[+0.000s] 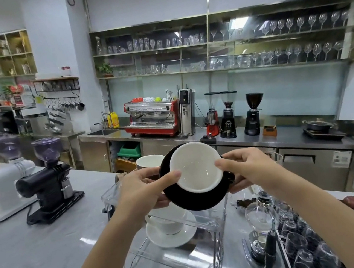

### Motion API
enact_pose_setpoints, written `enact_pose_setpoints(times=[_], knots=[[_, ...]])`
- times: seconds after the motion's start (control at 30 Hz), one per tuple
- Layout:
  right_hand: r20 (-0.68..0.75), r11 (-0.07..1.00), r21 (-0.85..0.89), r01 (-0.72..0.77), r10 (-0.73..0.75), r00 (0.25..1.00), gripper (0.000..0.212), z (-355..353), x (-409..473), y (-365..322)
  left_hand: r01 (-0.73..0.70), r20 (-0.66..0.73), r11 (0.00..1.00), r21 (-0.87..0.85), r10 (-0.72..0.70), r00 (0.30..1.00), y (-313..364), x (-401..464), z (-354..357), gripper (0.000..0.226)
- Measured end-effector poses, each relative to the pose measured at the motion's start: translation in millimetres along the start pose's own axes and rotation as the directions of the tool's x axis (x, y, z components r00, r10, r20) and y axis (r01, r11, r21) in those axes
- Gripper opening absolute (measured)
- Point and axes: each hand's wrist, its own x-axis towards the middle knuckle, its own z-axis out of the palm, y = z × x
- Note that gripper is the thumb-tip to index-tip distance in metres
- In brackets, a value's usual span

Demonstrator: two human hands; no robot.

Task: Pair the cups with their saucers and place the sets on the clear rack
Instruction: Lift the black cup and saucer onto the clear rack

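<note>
Nearest on this side of the clear rack (172, 242) sits bare steel counter (41, 253), and to the rack's right a glass siphon brewer (261, 219) stands close beside it. On the rack's lower shelf a white cup (172, 222) already rests on its white saucer (171, 235), one set done. Above the rack's top shelf both hands carry the next set: the left hand (142, 187) grips the black saucer (193, 199) at its left edge, thumb stretched onto the rim of the cup (196, 167), while the right hand (244, 170) clasps the saucer's right edge, thumb likewise on the cup's rim. The cup, white inside and dark outside, sits on the saucer, and the set looks tilted toward the camera. Just behind the rack another pale cup (149, 161) waits, and to the rack's far left stands a black grinder (49, 182). The likely trouble is that tilt: if the thumbs ease off before the saucer levels, the cup could slide off its saucer. Lowering too far right risks knocking the siphon brewer, and setting the saucer near the top shelf's edge could let it tip off.
</note>
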Motion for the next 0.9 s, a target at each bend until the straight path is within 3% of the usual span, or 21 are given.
enact_pose_setpoints(times=[0.53,0.9], knots=[[-0.033,0.974,-0.158,-0.160,0.157,0.987,0.040,7.4,22.7,13.6,0.089,-0.031,0.975,0.201,-0.084,0.996,-29.9,31.8,-1.9,0.074],[-0.041,0.930,-0.301,-0.208,0.206,0.978,0.043,10.9,32.9,20.7,0.096,-0.056,0.961,0.261,-0.084,0.995,-39.3,41.5,-0.6,0.066]])
